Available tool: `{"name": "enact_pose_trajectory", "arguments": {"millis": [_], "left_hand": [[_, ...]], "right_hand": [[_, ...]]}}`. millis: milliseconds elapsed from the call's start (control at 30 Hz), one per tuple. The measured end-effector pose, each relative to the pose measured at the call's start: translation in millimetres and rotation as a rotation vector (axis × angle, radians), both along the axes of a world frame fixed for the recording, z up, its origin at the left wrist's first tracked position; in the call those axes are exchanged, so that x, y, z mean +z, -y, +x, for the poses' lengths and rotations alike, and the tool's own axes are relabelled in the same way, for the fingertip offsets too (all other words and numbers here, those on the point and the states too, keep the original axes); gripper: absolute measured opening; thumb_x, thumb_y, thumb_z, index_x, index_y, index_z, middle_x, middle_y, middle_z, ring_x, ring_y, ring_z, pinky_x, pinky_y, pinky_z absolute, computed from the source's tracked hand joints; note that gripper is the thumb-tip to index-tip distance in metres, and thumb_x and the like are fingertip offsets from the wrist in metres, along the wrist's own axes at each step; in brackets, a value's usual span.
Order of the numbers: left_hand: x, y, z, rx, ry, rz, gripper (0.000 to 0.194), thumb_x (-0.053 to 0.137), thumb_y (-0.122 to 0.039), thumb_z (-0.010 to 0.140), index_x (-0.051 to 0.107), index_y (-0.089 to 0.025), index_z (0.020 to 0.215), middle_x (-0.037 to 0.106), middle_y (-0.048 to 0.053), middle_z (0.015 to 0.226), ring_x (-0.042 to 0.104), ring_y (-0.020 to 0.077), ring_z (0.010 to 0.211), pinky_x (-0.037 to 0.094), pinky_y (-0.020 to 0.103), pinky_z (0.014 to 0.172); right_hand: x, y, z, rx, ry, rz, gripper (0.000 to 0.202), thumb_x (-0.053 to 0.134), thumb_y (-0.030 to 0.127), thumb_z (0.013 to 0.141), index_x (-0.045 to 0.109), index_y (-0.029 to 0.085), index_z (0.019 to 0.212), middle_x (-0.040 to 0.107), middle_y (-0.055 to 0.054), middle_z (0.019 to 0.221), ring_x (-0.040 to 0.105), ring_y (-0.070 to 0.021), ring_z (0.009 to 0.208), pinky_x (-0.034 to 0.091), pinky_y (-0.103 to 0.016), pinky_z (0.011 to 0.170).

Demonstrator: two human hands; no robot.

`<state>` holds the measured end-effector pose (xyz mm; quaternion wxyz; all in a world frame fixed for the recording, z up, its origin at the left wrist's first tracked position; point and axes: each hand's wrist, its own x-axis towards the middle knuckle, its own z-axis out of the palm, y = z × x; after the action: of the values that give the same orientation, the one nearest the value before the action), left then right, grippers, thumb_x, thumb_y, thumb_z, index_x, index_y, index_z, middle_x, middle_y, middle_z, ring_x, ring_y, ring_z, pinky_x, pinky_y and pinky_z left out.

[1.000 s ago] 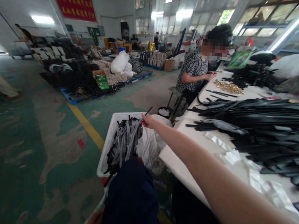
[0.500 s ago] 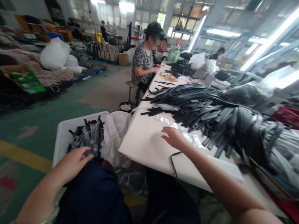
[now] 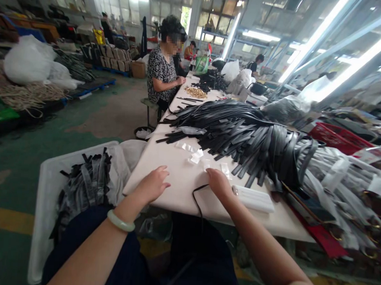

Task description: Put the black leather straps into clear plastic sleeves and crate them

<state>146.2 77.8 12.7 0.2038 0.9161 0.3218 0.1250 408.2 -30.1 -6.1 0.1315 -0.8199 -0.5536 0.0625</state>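
My left hand (image 3: 154, 184) hovers over the near left corner of the white-topped table (image 3: 163, 158). Its fingers are apart and hold nothing. My right hand (image 3: 219, 183) is low over the table, its fingers drawn together at a small clear plastic piece (image 3: 205, 163); the thumb side is partly hidden. More shiny plastic pieces (image 3: 195, 155) lie scattered just beyond. Behind them spreads a big bundle of black straps (image 3: 242, 133), loose ends towards me. A black cord (image 3: 198, 189) runs over the table edge beside my right hand, near a white oblong box (image 3: 254, 199).
At my left knee stands a white plastic bin (image 3: 46, 185) with plastic-wrapped black strips (image 3: 89, 181). A co-worker (image 3: 164, 68) sits along the table's left side near a pile of gold-coloured metal parts (image 3: 195, 92). A red basket (image 3: 335, 138) is at the right.
My left hand has risen from beside the bin to over the table corner and is empty. My right hand has come down and nearer, fingers closing at the plastic pieces. The view has swung right.
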Motion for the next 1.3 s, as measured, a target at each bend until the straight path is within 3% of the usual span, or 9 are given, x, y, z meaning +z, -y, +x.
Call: {"name": "enact_pose_trajectory", "arguments": {"millis": [200, 300, 400, 600, 767, 867, 1033, 1167, 1300], "left_hand": [[25.9, 8.2, 5.5, 0.039, 0.488, -0.315, 0.033, 0.064, -0.026, 0.080, 0.064, -0.017, 0.112, 0.059, 0.013, 0.124, 0.063, 0.0210, 0.097, 0.057, 0.033, 0.075], [38.4, 26.8, 6.0, -0.075, 0.585, -0.488, 0.054, 0.074, -0.030, 0.074, 0.057, -0.020, 0.125, 0.060, 0.012, 0.125, 0.060, 0.0215, 0.104, 0.053, 0.031, 0.079], [40.8, 37.6, 1.6, -0.072, 0.578, -0.550, 0.062, 0.078, -0.029, 0.070, 0.056, -0.020, 0.127, 0.068, 0.008, 0.107, 0.061, 0.0215, 0.100, 0.048, 0.035, 0.087], [41.8, 38.3, -9.2, -0.023, 0.468, -0.425, 0.045, 0.074, -0.022, 0.073, 0.064, -0.019, 0.116, 0.070, 0.004, 0.093, 0.063, 0.0186, 0.086, 0.048, 0.031, 0.078], [47.4, 41.3, -10.5, 0.008, 0.536, -0.184, 0.026, 0.063, -0.017, 0.079, 0.069, -0.020, 0.104, 0.070, 0.003, 0.089, 0.062, 0.0169, 0.083, 0.049, 0.029, 0.081], [49.5, 37.7, -13.3, 0.113, 0.566, -0.191, 0.025, 0.065, -0.020, 0.077, 0.071, -0.020, 0.101, 0.069, 0.000, 0.078, 0.063, 0.0160, 0.075, 0.049, 0.028, 0.080], [51.7, 21.0, -29.3, 0.212, 0.628, -0.321, 0.036, 0.073, -0.031, 0.071, 0.072, -0.021, 0.105, 0.070, 0.000, 0.078, 0.063, 0.0176, 0.077, 0.048, 0.029, 0.081], [54.7, 15.0, -39.3, 0.249, 0.693, -0.429, 0.034, 0.074, -0.033, 0.069, 0.075, -0.021, 0.101, 0.072, 0.002, 0.079, 0.063, 0.0175, 0.073, 0.049, 0.027, 0.069], [52.9, 16.9, -40.0, 0.228, 0.758, -0.514, 0.026, 0.071, -0.026, 0.069, 0.077, -0.017, 0.093, 0.072, 0.003, 0.070, 0.063, 0.0154, 0.066, 0.048, 0.024, 0.064]], "right_hand": [[37.6, 13.1, -37.8, 0.001, -0.389, 0.285, 0.026, 0.051, 0.030, 0.091, 0.069, 0.018, 0.106, 0.073, -0.009, 0.101, 0.068, -0.0222, 0.094, 0.052, -0.033, 0.084], [51.3, 20.5, -76.4, 0.104, -1.019, 0.367, 0.041, 0.068, 0.036, 0.078, 0.063, 0.018, 0.114, 0.075, -0.005, 0.081, 0.071, -0.0220, 0.072, 0.056, -0.035, 0.069], [54.9, 23.4, -106.9, 0.120, -1.152, 0.377, 0.067, 0.075, 0.029, 0.071, 0.049, 0.020, 0.132, 0.074, -0.001, 0.073, 0.069, -0.0200, 0.064, 0.055, -0.036, 0.068], [52.6, 19.0, -124.2, 0.185, -1.087, 0.370, 0.101, 0.075, 0.019, 0.070, 0.016, 0.025, 0.152, 0.075, -0.001, 0.082, 0.071, -0.0229, 0.080, 0.054, -0.042, 0.080], [52.4, 24.2, -127.3, 0.171, -1.564, 0.299, 0.089, 0.077, 0.023, 0.068, 0.031, 0.024, 0.143, 0.075, -0.006, 0.098, 0.069, -0.0253, 0.100, 0.051, -0.048, 0.093], [53.3, 25.4, -102.4, 0.150, -1.718, 0.232, 0.072, 0.074, 0.025, 0.072, 0.040, 0.023, 0.136, 0.072, -0.011, 0.111, 0.068, -0.0258, 0.105, 0.052, -0.046, 0.093], [62.5, 10.5, 25.9, -0.398, -0.802, 0.294, 0.046, 0.064, 0.017, 0.081, 0.051, 0.014, 0.125, 0.072, -0.014, 0.104, 0.071, -0.0226, 0.093, 0.057, -0.035, 0.079], [64.7, 0.8, 123.9, -0.623, -0.560, 0.201, 0.015, 0.067, 0.018, 0.081, 0.061, 0.008, 0.090, 0.070, -0.018, 0.072, 0.071, -0.0278, 0.076, 0.055, -0.036, 0.065], [49.6, -9.9, 157.9, -0.686, -0.471, 0.091, 0.024, 0.071, 0.028, 0.081, 0.054, 0.014, 0.070, 0.060, -0.011, 0.051, 0.064, -0.0232, 0.051, 0.048, -0.032, 0.047]]}}
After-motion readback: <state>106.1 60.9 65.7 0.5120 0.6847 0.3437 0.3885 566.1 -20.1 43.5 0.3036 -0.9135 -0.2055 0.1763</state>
